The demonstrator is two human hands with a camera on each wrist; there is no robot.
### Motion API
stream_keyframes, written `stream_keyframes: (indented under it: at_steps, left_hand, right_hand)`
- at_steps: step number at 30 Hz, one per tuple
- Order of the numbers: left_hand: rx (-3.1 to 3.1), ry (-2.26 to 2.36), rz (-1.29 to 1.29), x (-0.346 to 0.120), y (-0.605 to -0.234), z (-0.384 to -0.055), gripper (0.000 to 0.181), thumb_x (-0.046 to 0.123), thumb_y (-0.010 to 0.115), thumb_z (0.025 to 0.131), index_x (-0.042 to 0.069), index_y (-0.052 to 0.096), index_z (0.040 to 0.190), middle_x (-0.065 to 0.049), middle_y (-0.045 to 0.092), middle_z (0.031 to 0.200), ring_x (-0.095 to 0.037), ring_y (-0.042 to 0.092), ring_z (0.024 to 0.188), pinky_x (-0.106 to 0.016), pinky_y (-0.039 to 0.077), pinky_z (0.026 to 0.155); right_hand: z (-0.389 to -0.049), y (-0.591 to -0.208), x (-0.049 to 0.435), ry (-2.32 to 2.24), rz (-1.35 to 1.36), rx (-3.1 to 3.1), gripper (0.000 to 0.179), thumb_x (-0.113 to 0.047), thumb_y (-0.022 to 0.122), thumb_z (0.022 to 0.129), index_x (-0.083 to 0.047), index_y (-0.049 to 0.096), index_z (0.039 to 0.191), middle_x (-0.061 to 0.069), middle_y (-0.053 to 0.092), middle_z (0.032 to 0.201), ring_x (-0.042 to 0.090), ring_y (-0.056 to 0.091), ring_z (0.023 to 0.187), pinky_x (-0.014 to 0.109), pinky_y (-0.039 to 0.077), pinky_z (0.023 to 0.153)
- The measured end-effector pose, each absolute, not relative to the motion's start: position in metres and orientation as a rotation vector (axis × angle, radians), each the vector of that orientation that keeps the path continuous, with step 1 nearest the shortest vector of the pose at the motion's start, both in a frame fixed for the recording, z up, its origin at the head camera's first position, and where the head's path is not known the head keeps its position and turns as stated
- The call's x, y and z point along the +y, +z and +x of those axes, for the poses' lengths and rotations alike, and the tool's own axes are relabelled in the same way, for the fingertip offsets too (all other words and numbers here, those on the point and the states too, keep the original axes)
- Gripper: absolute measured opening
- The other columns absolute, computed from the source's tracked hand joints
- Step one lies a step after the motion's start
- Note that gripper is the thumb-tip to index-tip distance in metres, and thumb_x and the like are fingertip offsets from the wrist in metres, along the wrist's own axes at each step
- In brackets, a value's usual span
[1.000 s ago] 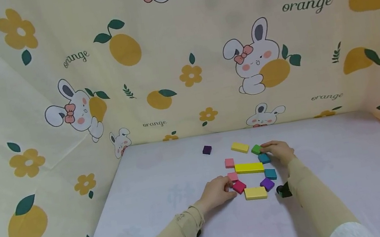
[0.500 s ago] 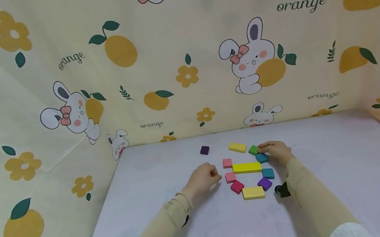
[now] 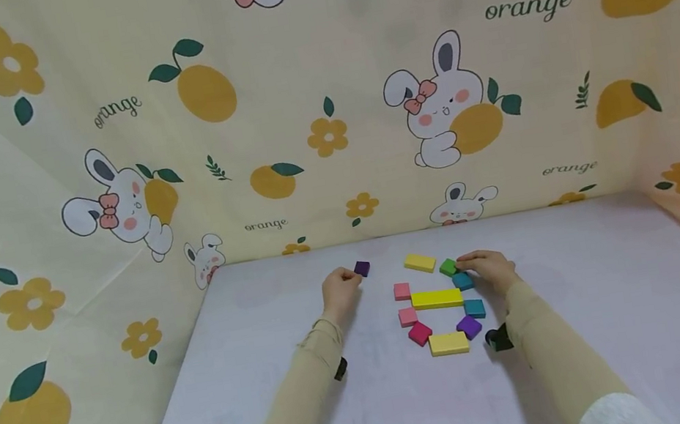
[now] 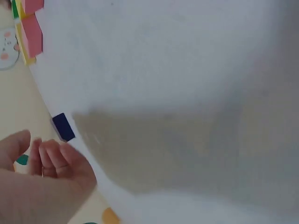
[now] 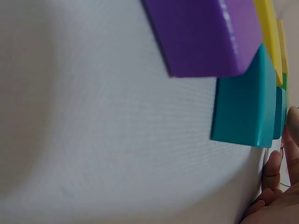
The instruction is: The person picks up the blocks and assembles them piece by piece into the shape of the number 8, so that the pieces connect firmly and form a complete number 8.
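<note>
My left hand [image 3: 342, 292] reaches to a dark purple block [image 3: 362, 268] near the table's back, fingertips at its lower left edge. In the left wrist view the thumb stands apart from the bent fingers, and the dark block [image 4: 63, 127] lies just beyond them. My right hand [image 3: 489, 271] rests its fingertips against the right side of a small green block [image 3: 448, 267]. Beside that block lie a pale yellow block [image 3: 420, 263] and a teal block [image 3: 462, 281]. The right wrist view has extended fingers [image 5: 293, 156] near the green block [image 5: 285, 84], mostly hidden behind teal ones.
A long yellow block [image 3: 437, 299] lies between pink blocks [image 3: 402, 292] and teal ones. Lower in this ring are a red block [image 3: 420, 333], a violet block [image 3: 469, 327] and a pale yellow block [image 3: 448, 344]. Behind the white table [image 3: 259, 373] hangs a printed cloth [image 3: 272, 119].
My left hand has left the pink and red blocks and moved left and back to the dark purple block. The right hand stays at the green block; the head view has shifted slightly.
</note>
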State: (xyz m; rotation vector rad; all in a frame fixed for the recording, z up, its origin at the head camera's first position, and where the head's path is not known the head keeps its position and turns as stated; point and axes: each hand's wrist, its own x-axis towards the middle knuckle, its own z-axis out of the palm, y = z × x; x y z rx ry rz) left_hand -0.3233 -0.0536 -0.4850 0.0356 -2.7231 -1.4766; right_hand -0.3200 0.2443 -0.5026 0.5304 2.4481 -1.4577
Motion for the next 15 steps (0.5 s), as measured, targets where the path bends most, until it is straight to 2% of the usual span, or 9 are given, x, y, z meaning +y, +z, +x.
stream_keyframes:
  at_steps: [4, 9, 12, 15]
  left_hand:
    - [-2.624, -1.621, 0.22, -0.05, -0.487, -0.324, 0.023, 0.017, 0.063, 0.087, -0.003, 0.059, 0.1, -0.017, 0.063, 0.094, -0.023, 0.058, 0.083, -0.031, 0.048, 0.072]
    - [-2.608, -1.654, 0.353, -0.045, -0.496, -0.329, 0.035, 0.023, 0.059, 0.09, 0.003, 0.054, 0.118, -0.014, 0.062, 0.101, -0.02, 0.058, 0.081, -0.028, 0.046, 0.067]
    - [-2.614, -1.632, 0.342, -0.041, -0.5, -0.333, 0.039, 0.026, 0.056, 0.092, 0.008, 0.052, 0.127, -0.013, 0.061, 0.102, -0.017, 0.055, 0.077, -0.026, 0.044, 0.064]
    - [-2.679, -1.51, 0.252, -0.039, -0.504, -0.334, 0.039, 0.024, 0.053, 0.094, 0.011, 0.053, 0.13, -0.017, 0.058, 0.103, -0.02, 0.053, 0.078, -0.029, 0.044, 0.065]
  right_hand:
    - [-0.318, -0.503, 0.245, -1.436, 0.506, 2.447, 0.046, -0.037, 0.057, 0.09, -0.009, 0.056, 0.126, 0.02, 0.036, 0.146, 0.047, 0.008, 0.134, 0.063, -0.002, 0.108]
    - [-0.316, -0.502, 0.246, -1.435, 0.503, 2.451, 0.046, -0.038, 0.056, 0.09, -0.009, 0.057, 0.126, 0.02, 0.037, 0.145, 0.046, 0.011, 0.132, 0.063, 0.003, 0.107]
    - [-0.316, -0.501, 0.245, -1.434, 0.51, 2.463, 0.045, -0.038, 0.055, 0.091, -0.009, 0.056, 0.126, 0.02, 0.037, 0.145, 0.045, 0.013, 0.131, 0.062, 0.005, 0.107]
    - [-0.316, -0.501, 0.245, -1.435, 0.525, 2.455, 0.045, -0.038, 0.055, 0.091, -0.01, 0.057, 0.126, 0.02, 0.037, 0.145, 0.045, 0.013, 0.131, 0.062, 0.006, 0.108]
